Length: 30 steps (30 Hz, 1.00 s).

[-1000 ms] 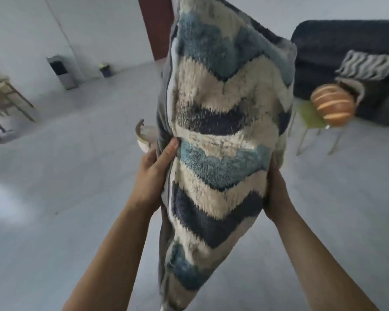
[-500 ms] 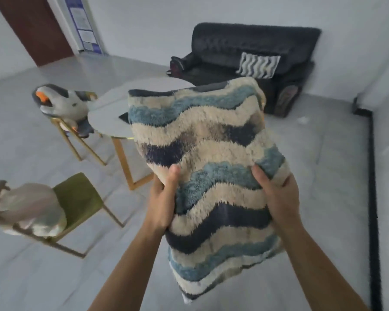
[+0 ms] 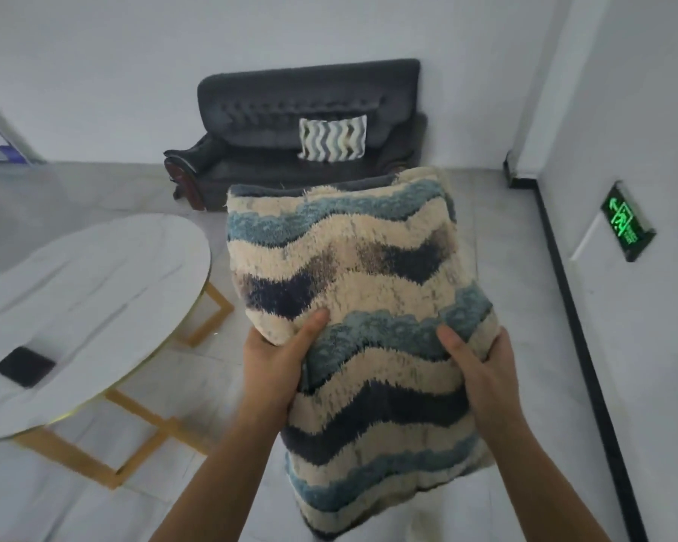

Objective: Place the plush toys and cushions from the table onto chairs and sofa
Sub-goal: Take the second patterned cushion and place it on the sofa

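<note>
While both forearms reach up from the bottom of the frame, the left hand [image 3: 278, 369] and the right hand [image 3: 482, 369] are clamped on opposite side edges of a shaggy wave-striped cushion [image 3: 353, 291], thumbs pressed into its front face and the remaining fingers hidden behind it. The cushion fills the centre, held in the air with its long axis running from the lower edge of the frame up and away toward the far wall, stripes lying crosswise. At the left sits a round white marble-look table [image 3: 94, 275] on gold legs, with a small dark flat object [image 3: 24, 365] near its edge. Straight beyond the cushion's top edge, in the upper centre, stands the dark tufted sofa [image 3: 275, 111]; a smaller zigzag cushion [image 3: 332, 138] leans on its backrest. Judged from this, the sofa lies dead ahead, neither hand nearer, seat space free to the left.
</note>
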### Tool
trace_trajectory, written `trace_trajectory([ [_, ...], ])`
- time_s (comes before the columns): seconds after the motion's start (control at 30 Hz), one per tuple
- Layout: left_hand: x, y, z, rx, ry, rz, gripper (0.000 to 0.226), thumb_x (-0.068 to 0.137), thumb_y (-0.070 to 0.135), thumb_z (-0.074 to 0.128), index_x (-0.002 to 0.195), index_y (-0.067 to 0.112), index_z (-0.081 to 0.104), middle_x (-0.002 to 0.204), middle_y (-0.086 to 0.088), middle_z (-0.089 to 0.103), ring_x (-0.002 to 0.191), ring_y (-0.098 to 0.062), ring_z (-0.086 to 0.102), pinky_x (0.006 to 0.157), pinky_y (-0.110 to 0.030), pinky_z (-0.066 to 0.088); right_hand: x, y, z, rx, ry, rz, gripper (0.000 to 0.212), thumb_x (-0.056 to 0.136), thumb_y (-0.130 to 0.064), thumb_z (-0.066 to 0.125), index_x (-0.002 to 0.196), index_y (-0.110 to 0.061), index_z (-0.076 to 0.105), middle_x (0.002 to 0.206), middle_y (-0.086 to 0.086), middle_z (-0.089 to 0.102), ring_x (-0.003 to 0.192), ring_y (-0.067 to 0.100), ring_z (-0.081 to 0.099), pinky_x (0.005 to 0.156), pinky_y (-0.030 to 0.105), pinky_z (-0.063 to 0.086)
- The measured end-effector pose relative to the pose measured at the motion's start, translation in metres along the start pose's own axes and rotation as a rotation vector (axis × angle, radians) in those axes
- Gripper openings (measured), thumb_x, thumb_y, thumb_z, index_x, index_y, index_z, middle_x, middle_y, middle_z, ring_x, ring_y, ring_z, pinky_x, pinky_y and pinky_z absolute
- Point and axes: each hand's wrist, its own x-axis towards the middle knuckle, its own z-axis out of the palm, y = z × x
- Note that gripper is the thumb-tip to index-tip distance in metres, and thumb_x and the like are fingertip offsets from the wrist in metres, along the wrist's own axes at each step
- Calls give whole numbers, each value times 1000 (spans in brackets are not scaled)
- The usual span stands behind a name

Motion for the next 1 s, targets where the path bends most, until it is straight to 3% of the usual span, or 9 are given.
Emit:
trace_trajectory([
  [0.1,67,22,41,-31,89,4,49,70,30,86,114,13,72,103,6,79,94,-10,75,71,-17,59,87,-21,8,58,-29,29,57,80,-62,70,123,-26,58,117,-3,70,107,15,68,84,33,59],
  [0.2,128,41,74,-72,127,15,53,69,33,83,117,11,72,105,5,79,94,-1,74,74,-11,55,170,-38,22,44,-72,126,77,74,-83,58,124,-25,67,117,-4,75,111,16,71,96,40,56],
  [0.33,221,33,115,-125,175,19,40,80,22,77,116,5,72,101,7,78,87,6,72,66,-4,50,287,-41,40,-68,-206,172,49,67,-53,71,107,-24,70,91,-12,81,83,7,77,71,24,61],
  [0.43,304,19,149,-120,193,50,37,74,34,77,108,19,73,97,15,79,89,3,72,71,-9,54,383,-37,58,-179,-236,155,45,62,-45,79,102,-23,71,85,-12,80,78,7,77,65,23,59],
  [0.6,462,22,212,-100,115,18,73,68,56,80,130,22,62,111,7,77,102,-9,73,91,-32,59,540,-60,83,-278,-262,172,27,77,-22,84,102,-17,73,85,-8,81,73,5,76,57,15,57],
  [0.7,546,51,261,-59,54,40,62,70,51,75,124,24,62,106,13,73,98,-3,70,81,-17,57,625,-81,93,-267,-227,120,23,79,-19,83,98,-23,70,81,-10,80,68,1,75,52,12,55],
  [0.8,622,64,310,-32,-22,34,41,79,44,72,116,30,60,102,18,70,92,5,69,68,-4,50,698,-92,101,-235,-133,45,24,80,-18,83,94,-29,67,83,-13,76,66,-5,73,53,11,54],
  [0.9,697,55,353,-28,-81,10,48,77,54,70,121,38,60,113,16,73,101,1,70,83,-18,58,775,-83,109,-188,-36,-10,28,80,-17,82,103,-23,69,94,-7,77,82,7,75,61,16,57],
  [1.0,775,34,393,-17,-52,-14,61,78,59,68,131,31,59,120,12,73,107,-7,70,91,-30,58,864,-71,124,-121,-58,-31,29,85,-10,77,111,-20,70,97,-5,79,89,10,76,65,16,59],
])
